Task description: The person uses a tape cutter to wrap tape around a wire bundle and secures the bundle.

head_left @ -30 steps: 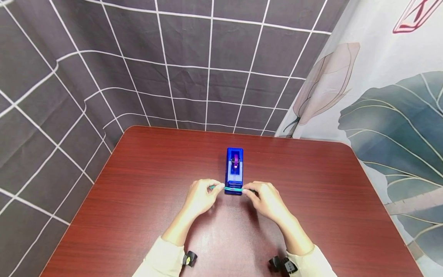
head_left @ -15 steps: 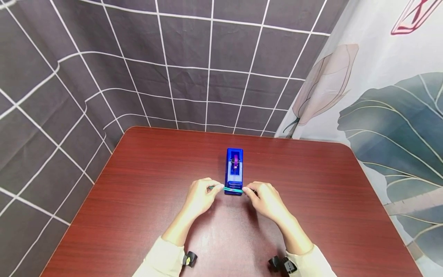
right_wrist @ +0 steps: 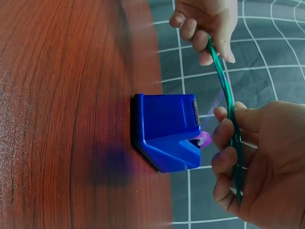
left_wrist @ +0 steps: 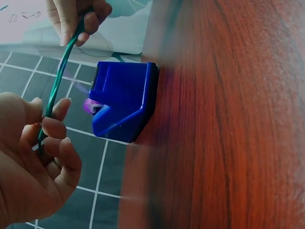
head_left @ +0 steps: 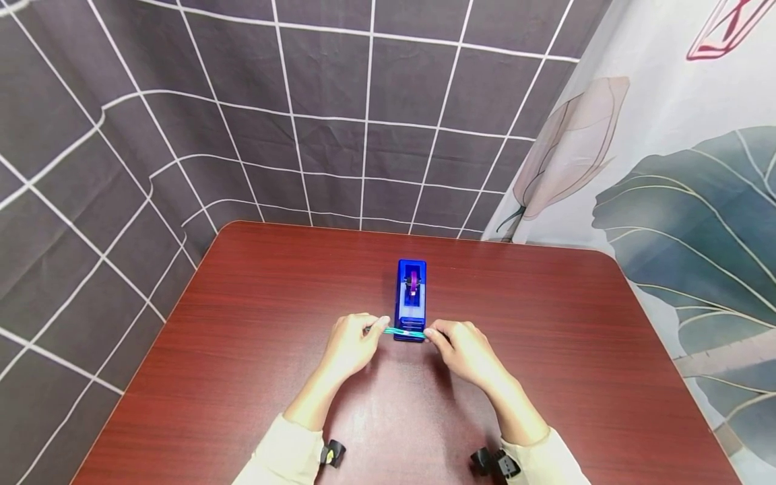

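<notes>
A bundle of thin green strands (head_left: 405, 332), perhaps wires, is stretched level between both hands. My left hand (head_left: 353, 343) pinches its left end between thumb and fingers. At the other end my right hand (head_left: 465, 347) grips it, with a stretch of the bundle running across the fingers in the right wrist view. Just below and beyond stands a blue tape dispenser (head_left: 412, 310) with a purple tape roll (head_left: 414, 283). A sheer purple strip of tape (right_wrist: 219, 98) reaches from the dispenser towards the bundle; whether it sticks to it is hard to tell.
The dispenser stands upright on a reddish-brown wooden table (head_left: 273, 283), its toothed cutting edge (right_wrist: 196, 112) facing up. Behind the table hangs a dark grey curtain (head_left: 321, 141) with white grid lines. A white leaf-patterned curtain (head_left: 655, 202) hangs at the right.
My left thumb and fingertips have shifted slightly up and left along the bundle, so a little more green shows beside them. The right hand and dispenser stay nearly still.
</notes>
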Available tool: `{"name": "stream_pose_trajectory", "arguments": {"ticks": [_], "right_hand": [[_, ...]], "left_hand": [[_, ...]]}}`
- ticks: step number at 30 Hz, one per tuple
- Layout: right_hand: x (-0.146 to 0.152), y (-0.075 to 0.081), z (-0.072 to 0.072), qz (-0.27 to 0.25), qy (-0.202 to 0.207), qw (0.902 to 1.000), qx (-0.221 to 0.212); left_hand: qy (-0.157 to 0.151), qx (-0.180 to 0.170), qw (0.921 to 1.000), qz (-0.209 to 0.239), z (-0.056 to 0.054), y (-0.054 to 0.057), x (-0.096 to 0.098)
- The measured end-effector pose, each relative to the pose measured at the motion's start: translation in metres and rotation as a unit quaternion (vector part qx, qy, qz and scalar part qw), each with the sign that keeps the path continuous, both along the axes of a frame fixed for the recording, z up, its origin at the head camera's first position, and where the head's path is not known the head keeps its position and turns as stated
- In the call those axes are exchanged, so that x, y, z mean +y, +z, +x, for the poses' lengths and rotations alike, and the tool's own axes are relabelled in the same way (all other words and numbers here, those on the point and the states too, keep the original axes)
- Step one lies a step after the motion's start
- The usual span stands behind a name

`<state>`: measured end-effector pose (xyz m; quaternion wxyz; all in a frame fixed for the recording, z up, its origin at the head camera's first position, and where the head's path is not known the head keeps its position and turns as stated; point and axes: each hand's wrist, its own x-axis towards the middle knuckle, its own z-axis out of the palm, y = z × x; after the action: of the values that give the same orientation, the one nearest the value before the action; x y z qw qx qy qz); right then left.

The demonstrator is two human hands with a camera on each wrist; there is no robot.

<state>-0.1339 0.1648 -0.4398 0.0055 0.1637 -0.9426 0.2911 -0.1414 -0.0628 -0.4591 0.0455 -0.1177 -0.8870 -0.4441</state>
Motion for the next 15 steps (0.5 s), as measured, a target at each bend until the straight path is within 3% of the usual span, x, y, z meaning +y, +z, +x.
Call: {"name": "stream_pose_trajectory", "arguments": {"ticks": [8,15], "right_hand": [[0.0001,0.0004,0.0004,0.005,0.004,0.9998,0.018],[-0.0006,-0.0007,0.0003,0.010,0.002,0.9994,0.032]], "left_hand": [[-0.027,-0.036,0.9987,-0.024,-0.0014,-0.0002,-0.0012],[-0.024,-0.036,0.9989,-0.018,-0.0023,-0.0017,-0.0014]]}}
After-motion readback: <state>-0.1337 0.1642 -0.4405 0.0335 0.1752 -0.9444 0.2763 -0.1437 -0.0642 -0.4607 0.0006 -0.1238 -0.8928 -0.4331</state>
